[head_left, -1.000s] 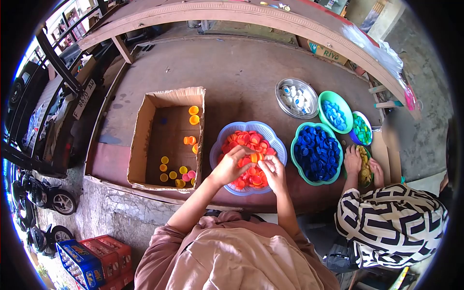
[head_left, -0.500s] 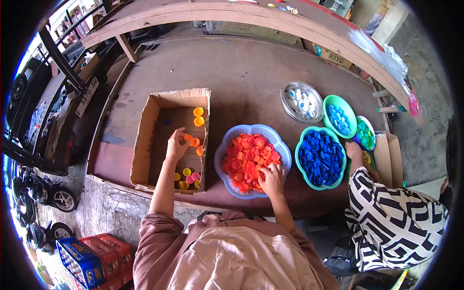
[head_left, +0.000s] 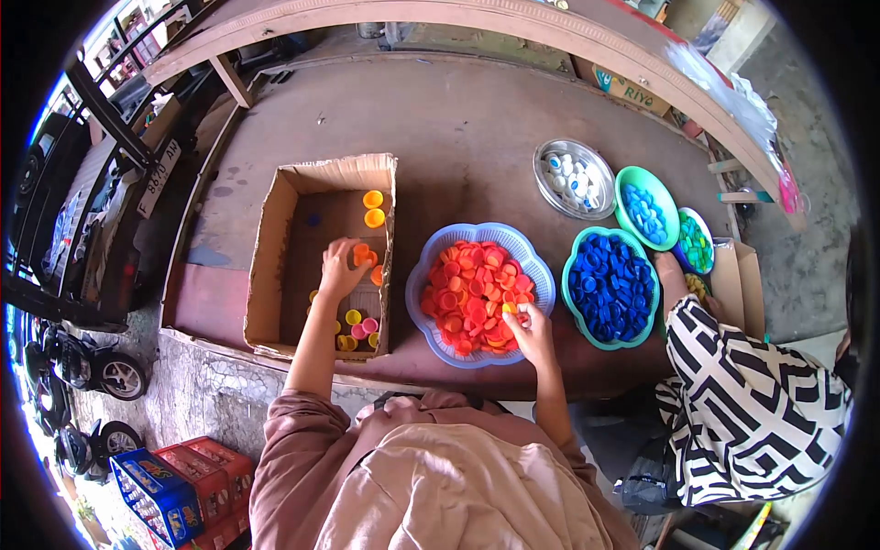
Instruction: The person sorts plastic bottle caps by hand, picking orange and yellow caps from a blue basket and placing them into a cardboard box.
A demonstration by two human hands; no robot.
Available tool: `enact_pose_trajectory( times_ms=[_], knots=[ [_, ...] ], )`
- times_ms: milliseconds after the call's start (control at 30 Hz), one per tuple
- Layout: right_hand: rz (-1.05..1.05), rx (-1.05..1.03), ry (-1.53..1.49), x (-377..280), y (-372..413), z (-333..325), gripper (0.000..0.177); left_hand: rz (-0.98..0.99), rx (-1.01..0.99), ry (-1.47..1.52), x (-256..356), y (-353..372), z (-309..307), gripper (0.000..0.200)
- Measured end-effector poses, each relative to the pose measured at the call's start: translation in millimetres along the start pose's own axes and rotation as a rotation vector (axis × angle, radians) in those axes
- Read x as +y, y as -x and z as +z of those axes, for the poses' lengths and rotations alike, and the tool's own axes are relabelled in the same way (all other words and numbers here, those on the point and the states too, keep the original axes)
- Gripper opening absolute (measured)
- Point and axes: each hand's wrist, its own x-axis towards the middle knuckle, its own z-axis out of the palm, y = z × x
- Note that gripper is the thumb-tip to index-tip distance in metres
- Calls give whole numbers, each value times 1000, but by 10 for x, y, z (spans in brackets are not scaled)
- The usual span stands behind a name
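Observation:
My left hand (head_left: 341,267) reaches into a cardboard box (head_left: 259,275), its fingers closed around an orange bottle cap (head_left: 362,252). More orange caps (head_left: 377,275) lie close by against the box's right side. Yellow caps (head_left: 374,218) stand in the far right corner, and several yellow and pink caps (head_left: 369,325) are at the near end. Over the near right edge of a lilac scalloped basin (head_left: 544,286), my right hand (head_left: 534,337) pinches a yellow-orange cap (head_left: 510,310). Red and orange caps (head_left: 469,289) fill that basin.
To the right, a green basin (head_left: 570,307) holds blue caps. Behind it are a metal bowl (head_left: 541,188) of white caps and a green bowl (head_left: 623,220) of light-blue ones. A co-worker's patterned sleeve (head_left: 706,367) reaches in beside a small carton (head_left: 744,284). A wooden beam (head_left: 412,14) spans the far side.
My right hand has lifted from among the red caps with a yellow-orange cap in its fingers. My left hand stays in the box, its fingers shifted slightly around the orange cap.

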Motion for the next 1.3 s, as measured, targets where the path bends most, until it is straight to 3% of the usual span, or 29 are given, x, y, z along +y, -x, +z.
enact_pose_trajectory(
  times_ms=[133, 200, 267, 300, 400, 533, 600, 633, 667, 733, 767, 833, 900, 1033, 1300],
  knots=[
    [98, -13, -357, -54, 39, -8, 18, 53, 281, 96, 769, -182, -390, 44],
    [142, -35, -492, -71, 64, 20, 15, 143, 295, 214, 1294, -139, -550, 37],
    [165, -52, -556, -137, 87, 55, 14, 190, 26, 515, 1803, 50, -602, 32],
    [153, -56, -580, -268, 115, 67, 13, 391, -49, 463, 2003, 122, -622, 37],
    [82, -208, -682, -364, 200, 171, 12, 484, -277, 500, 2189, 425, -374, 42],
    [40, -262, -723, -394, 295, 300, 13, 440, -243, 550, 2153, 489, -371, 35],
    [49, -207, -649, -568, 295, 188, 15, 425, -216, 565, 2052, 404, -514, 31],
    [31, -174, -330, -564, 241, 70, 16, 384, -113, 551, 2009, 326, -620, 27],
    [-150, -27, -17, -513, 196, -17, 16, 334, -30, 439, 1918, 236, -726, 27],
    [-316, 0, 509, -313, 185, -174, 15, 166, 103, 355, 1556, 85, -755, 36],
    [-309, -9, 489, -202, 195, -165, 12, -11, 88, 329, 1302, 48, -686, 38],
    [-321, -69, 608, -222, 226, -127, 8, -157, -8, 364, 853, -29, -603, 40],
    [-333, -92, 701, -202, 221, -36, 5, -122, -42, 230, 370, -19, -360, 40],
    [-310, -166, 840, -109, 195, 61, 6, -73, -83, 208, 41, -25, -35, 39],
    [-306, -195, 870, -107, 91, 1, 10, -162, -40, 204, 154, -41, -52, 63]
  ],
)
